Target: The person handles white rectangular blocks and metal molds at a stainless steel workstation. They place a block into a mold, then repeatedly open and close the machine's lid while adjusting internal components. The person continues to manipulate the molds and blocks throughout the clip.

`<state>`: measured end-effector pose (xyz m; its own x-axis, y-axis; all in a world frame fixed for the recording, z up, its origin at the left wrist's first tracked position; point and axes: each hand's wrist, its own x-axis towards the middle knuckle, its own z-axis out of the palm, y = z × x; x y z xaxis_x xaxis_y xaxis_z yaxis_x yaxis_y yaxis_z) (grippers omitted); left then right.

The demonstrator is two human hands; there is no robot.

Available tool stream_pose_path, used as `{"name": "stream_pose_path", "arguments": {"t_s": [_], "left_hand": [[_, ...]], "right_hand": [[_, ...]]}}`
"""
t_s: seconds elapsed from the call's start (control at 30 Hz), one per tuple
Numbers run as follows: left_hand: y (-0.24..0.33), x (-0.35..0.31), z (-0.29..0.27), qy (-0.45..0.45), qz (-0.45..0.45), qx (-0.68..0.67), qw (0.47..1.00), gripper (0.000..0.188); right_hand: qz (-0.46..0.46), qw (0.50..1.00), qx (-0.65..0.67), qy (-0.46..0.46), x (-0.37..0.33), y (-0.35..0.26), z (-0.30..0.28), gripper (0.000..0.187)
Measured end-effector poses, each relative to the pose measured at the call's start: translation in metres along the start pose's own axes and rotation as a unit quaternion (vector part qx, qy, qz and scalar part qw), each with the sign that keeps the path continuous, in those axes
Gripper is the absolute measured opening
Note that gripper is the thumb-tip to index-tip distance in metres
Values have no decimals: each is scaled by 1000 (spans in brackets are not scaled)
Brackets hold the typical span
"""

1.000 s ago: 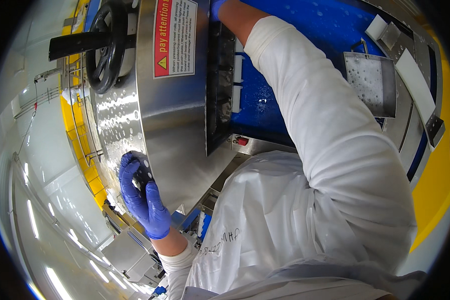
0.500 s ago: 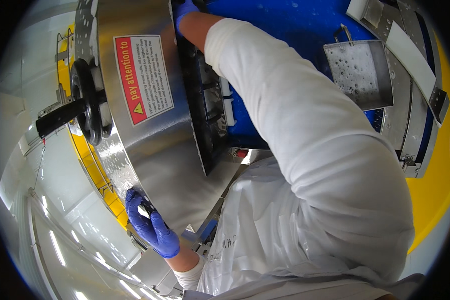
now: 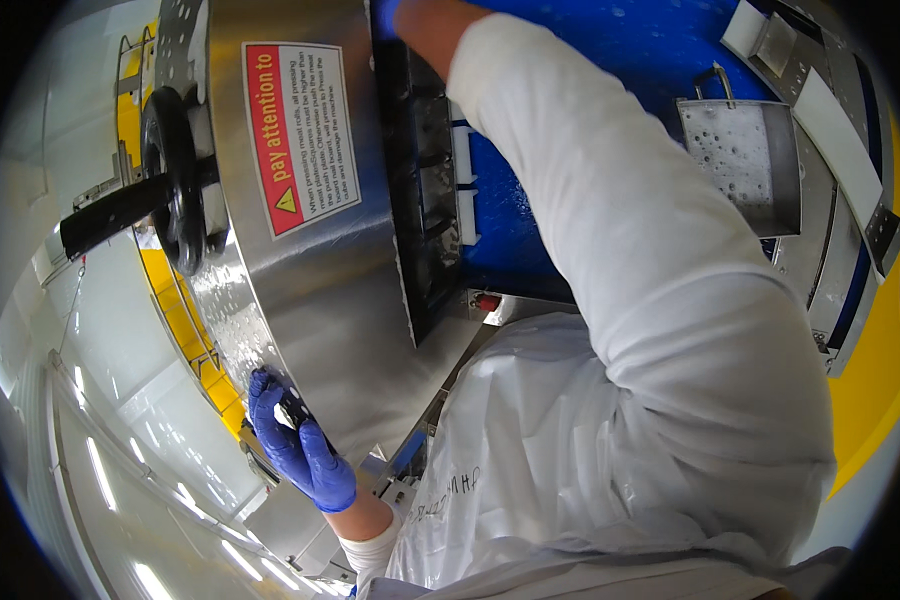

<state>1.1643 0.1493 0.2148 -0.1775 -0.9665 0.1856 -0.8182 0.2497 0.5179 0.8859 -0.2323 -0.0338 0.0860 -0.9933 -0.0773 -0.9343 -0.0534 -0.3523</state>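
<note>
Left hand [image 3: 295, 445] in a blue glove curls its fingers around a dark knob [image 3: 288, 410] at the steel machine housing's [image 3: 320, 290] lower edge, steadying it; right hand [image 3: 385, 15] reaches above the housing, grip hidden

The right hand [image 3: 385, 15] is cut off by the picture's top edge, its grip unseen. The left hand [image 3: 295, 445] covers a small dark knob [image 3: 295, 408] on the steel machine [image 3: 310, 270].

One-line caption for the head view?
Blue-gloved left hand grips the stainless machine housing edge; the right arm reaches up past it.
</note>
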Motion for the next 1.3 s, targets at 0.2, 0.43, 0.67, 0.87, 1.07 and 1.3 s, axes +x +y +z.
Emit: {"name": "stream_pose_path", "arguments": {"t_s": [0.2, 0.43, 0.67, 0.87, 1.07, 1.3], "left_hand": [[1, -2, 2, 19, -8, 10, 1000, 49], [-3, -4, -2, 1, -5, -14, 1000, 47], [2, 1, 0, -2, 2, -32, 999, 42], [-5, -4, 0, 14, 7, -63, 998, 41], [-7, -3, 2, 20, 4, -83, 996, 39], [-5, -5, 1, 27, -12, -106, 994, 39]], "right_hand": [[4, 999, 4, 40, 2, -1, 18, 59], [30, 976, 134, 168, -142, -37, 57, 57], [34, 990, 114, 73, -92, -15, 23, 65], [-59, 984, 42, 160, -131, -13, 57, 40], [-19, 946, 284, 154, -90, 2, 68, 39], [113, 939, 317, 72, -78, -8, 51, 54]]}}
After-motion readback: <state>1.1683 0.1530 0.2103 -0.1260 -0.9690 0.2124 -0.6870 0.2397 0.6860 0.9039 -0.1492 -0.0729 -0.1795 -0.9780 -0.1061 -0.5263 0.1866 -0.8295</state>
